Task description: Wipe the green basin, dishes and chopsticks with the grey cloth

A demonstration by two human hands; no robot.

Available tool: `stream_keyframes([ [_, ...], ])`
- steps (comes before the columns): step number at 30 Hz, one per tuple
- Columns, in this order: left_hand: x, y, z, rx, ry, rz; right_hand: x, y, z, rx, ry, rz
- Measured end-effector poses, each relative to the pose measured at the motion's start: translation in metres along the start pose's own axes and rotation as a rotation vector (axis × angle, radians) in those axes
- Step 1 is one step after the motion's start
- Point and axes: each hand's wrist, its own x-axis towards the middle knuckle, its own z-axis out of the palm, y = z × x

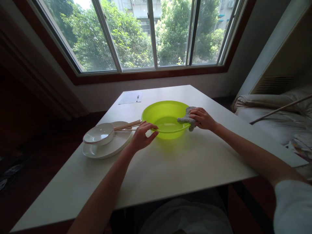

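A lime-green plastic basin (168, 136) rests on the white table. At its near left side, my left hand (143, 135) pinches the rim between thumb and fingers. On the right side, my right hand (202, 118) is closed on a grey cloth (186, 120), pressing it over the basin's rim. Part of the cloth hangs inside the basin and part outside. Left of the basin, a white bowl (98, 135) sits on a large white plate (102, 154). Several wooden chopsticks (128, 125) lie beside the bowl, passing behind my left hand.
A sheet of paper (128, 97) with a pen (137, 97) lies at the far left of the white table (175, 169). Beyond the table is a window (151, 42). A light-coloured sofa (268, 113) with a stick (280, 109) across it stands to the right.
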Motion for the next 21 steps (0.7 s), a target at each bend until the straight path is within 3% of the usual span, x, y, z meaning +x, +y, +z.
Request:
stream_keyframes([
  [9, -0.001, 0.008, 0.002, 0.158, -0.021, 0.105, 0.046, -0.059, -0.017, -0.084, -0.041, -0.094],
  [16, -0.003, 0.013, 0.007, 0.193, -0.066, 0.158, 0.079, -0.119, -0.016, -0.096, -0.075, 0.059],
  [21, -0.002, 0.009, 0.006, 0.117, -0.051, 0.097, 0.083, -0.132, -0.013, -0.126, -0.048, 0.082],
])
